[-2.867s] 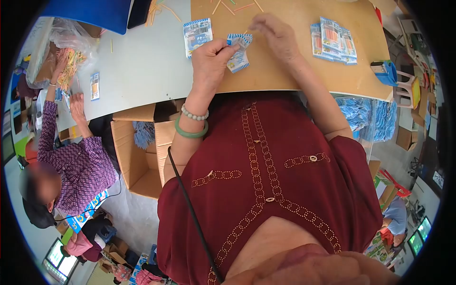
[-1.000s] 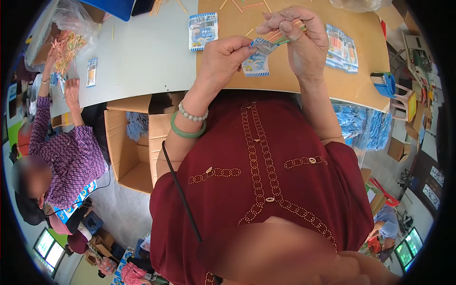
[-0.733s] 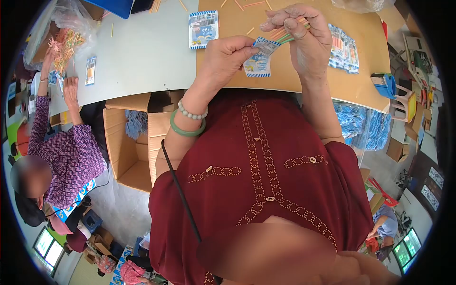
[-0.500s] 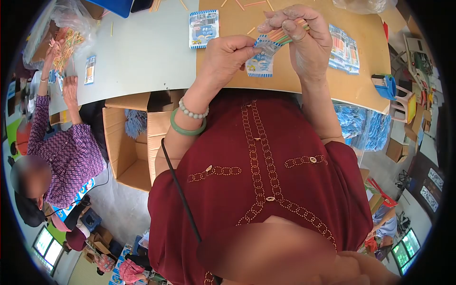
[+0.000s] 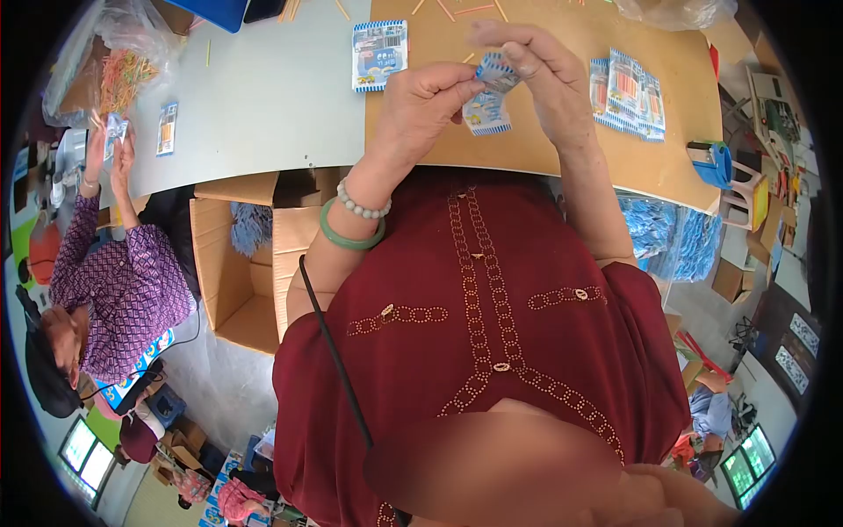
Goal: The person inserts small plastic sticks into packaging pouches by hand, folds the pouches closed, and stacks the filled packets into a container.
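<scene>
My left hand point(image 5: 430, 98) is closed, pinching a small blue-and-white plastic packet point(image 5: 488, 112) between thumb and fingers. The packet is bent, and its striped upper end meets my right hand point(image 5: 553, 83). There my right thumb presses at the packet's top, while the fingers reach over it, slightly blurred. Thin sticks inside the packet cannot be made out. On the left of my hands lies a larger flat packet point(image 5: 379, 57) with striped edges. To the right lies an overlapping group of filled packets point(image 5: 628, 95) showing orange and pink sticks.
Loose coloured sticks point(image 5: 474, 10) lie at the table's far side. At left, a co-worker's hands point(image 5: 110, 154) hold a packet beside a plastic bag of sticks point(image 5: 123, 79). A single packet point(image 5: 167, 129) lies nearby. Below the table edge stands an open cardboard box point(image 5: 237, 272).
The bundle of sticks seen in my right hand is no longer visible. My right hand has moved slightly left, onto the packet's top. The co-worker's hands have come together on a packet.
</scene>
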The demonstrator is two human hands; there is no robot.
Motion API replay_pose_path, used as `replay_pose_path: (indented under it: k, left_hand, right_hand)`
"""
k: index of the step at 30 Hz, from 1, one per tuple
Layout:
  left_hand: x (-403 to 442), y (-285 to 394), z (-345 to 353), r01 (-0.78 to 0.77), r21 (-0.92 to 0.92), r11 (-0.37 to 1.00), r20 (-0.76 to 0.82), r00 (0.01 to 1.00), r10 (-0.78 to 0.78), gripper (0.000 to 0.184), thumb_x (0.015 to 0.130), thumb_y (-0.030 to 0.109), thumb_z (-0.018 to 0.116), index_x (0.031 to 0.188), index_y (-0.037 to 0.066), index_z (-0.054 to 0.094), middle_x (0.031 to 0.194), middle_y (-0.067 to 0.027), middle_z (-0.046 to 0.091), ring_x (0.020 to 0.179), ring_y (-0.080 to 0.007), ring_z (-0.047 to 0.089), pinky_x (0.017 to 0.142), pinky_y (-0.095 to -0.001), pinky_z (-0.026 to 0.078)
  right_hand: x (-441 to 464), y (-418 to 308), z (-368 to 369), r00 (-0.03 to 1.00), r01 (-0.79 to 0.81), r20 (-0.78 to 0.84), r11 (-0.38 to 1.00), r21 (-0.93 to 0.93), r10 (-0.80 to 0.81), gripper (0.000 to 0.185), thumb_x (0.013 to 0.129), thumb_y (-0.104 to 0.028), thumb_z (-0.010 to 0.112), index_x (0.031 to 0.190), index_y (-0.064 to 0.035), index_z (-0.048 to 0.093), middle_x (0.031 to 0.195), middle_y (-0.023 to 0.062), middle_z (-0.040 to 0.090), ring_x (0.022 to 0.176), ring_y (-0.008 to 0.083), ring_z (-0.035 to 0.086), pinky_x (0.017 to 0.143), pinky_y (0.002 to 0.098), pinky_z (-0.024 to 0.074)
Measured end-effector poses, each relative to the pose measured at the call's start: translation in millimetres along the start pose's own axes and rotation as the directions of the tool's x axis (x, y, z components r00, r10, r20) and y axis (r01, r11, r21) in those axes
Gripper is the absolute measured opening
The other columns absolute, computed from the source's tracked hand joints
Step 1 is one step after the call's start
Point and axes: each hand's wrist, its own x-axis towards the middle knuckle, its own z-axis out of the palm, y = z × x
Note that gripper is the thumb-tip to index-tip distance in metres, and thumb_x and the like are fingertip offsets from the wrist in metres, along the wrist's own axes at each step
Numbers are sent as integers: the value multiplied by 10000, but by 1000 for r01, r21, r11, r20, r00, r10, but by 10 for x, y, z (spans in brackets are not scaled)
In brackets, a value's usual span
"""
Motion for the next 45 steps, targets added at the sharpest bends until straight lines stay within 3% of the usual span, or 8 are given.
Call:
replay_pose_path:
  k: [3, 6, 14, 24, 29, 32, 40, 45]
  left_hand:
    - [8, -29, 16, -22, -8, 1000, -24, 999, 21, 138, 846, 43, 640, 957, -25, 687, 749, -27, 637, 603, -68, 534, 538, -206, 447]
    - [47, -69, 4, -46, -65, 997, -35, 998, 44, 158, 860, 35, 621, 994, -28, 677, 832, -37, 666, 710, -79, 586, 633, -212, 486]
    - [49, -19, -13, -26, -269, 963, 43, 998, 39, 240, 882, 69, 611, 1099, -30, 638, 1007, -58, 668, 920, -100, 600, 820, -235, 488]
    - [51, -290, -43, 40, -61, 997, 66, 997, -36, 274, 857, 54, 638, 1122, -15, 631, 1060, -57, 646, 941, -96, 586, 810, -224, 481]
    - [58, -144, -6, -62, -82, 995, 84, 994, 68, 238, 854, 66, 639, 1076, -18, 651, 1000, -45, 646, 894, -104, 585, 741, -232, 485]
    - [47, 25, 58, -237, 343, 909, 71, 971, 226, 237, 856, 63, 634, 1076, -25, 647, 1022, -59, 637, 916, -115, 583, 755, -240, 486]
    - [143, -32, 95, -46, -278, 959, -56, 998, 32, 185, 841, 52, 657, 1011, -21, 670, 1037, -56, 610, 873, -105, 582, 748, -230, 472]
    - [183, -156, 5, -62, -64, 996, 32, 997, 64, 183, 822, 30, 662, 997, -19, 675, 1024, -47, 594, 860, -110, 570, 738, -224, 461]
  right_hand:
    - [-28, 18, 29, 999, -35, -25, 987, -157, 31, 243, 932, -143, 510, 1101, 17, 577, 1014, 96, 655, 1100, 230, 559, 942, 325, 425]
    - [-53, -42, 39, 972, -78, -207, 982, 170, 113, 282, 896, -125, 562, 1148, 2, 580, 1196, 108, 571, 1116, 174, 522, 968, 298, 399]
    - [-242, 216, -125, 946, -316, -25, 935, 160, 324, 211, 823, -46, 654, 1024, -14, 600, 994, 35, 621, 897, 91, 568, 806, 241, 460]
    - [-430, 591, -108, 914, -404, -34, 914, 40, 405, 93, 816, -29, 628, 908, -20, 622, 829, -2, 624, 794, 58, 550, 720, 209, 450]
    - [-415, 540, -102, 946, -257, -99, 900, 353, 309, 101, 811, -10, 608, 905, -30, 640, 822, -14, 616, 784, 53, 534, 697, 192, 428]
    - [-413, 533, -131, 933, -346, -39, 923, 169, 357, 135, 836, 12, 586, 959, -11, 637, 859, 0, 623, 812, 71, 548, 745, 213, 441]
    - [-383, 626, -150, 910, -398, -114, 917, 26, 398, 23, 812, -52, 613, 809, -32, 602, 743, -27, 577, 699, 53, 494, 637, 207, 404]
    - [-372, 433, -94, 932, -352, -8, 909, 223, 363, 41, 811, -93, 631, 827, -55, 631, 760, -28, 593, 709, 54, 506, 636, 203, 408]
